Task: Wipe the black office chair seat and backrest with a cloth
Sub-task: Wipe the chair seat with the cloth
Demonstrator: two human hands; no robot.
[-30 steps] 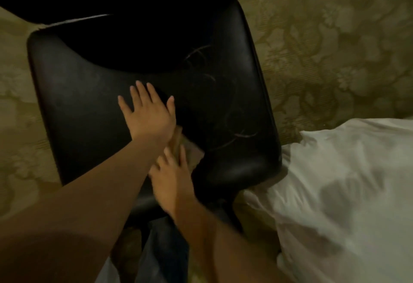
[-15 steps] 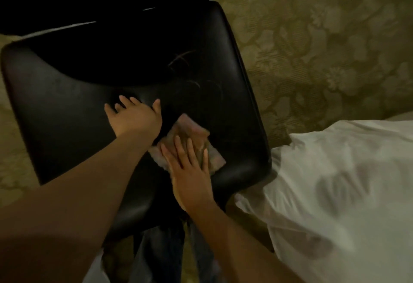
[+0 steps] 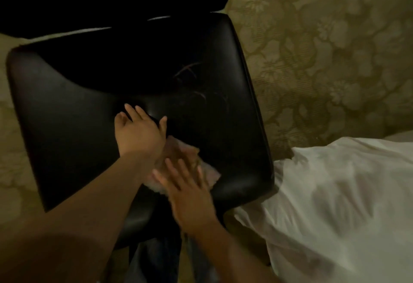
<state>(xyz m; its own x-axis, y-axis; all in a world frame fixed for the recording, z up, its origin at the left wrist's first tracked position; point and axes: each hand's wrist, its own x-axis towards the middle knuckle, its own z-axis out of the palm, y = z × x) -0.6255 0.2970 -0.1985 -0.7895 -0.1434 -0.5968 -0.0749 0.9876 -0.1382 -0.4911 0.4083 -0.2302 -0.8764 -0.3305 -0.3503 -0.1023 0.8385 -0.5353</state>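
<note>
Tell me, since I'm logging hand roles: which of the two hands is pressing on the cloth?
The right hand, flat with fingers spread over the pale cloth near the seat's front edge. The left hand rests on bare black seat beside it.

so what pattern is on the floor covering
The olive floor covering has a tone-on-tone floral pattern, seen in the head view.

Bedroom; white bedding (image 3: 335, 204); floral carpet (image 3: 324, 48)

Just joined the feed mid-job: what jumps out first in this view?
The black chair seat fills the middle, with both hands at its front. The right hand presses flat on a pale cloth, and the left hand rests on the seat beside it. White bedding lies at lower right.
</note>
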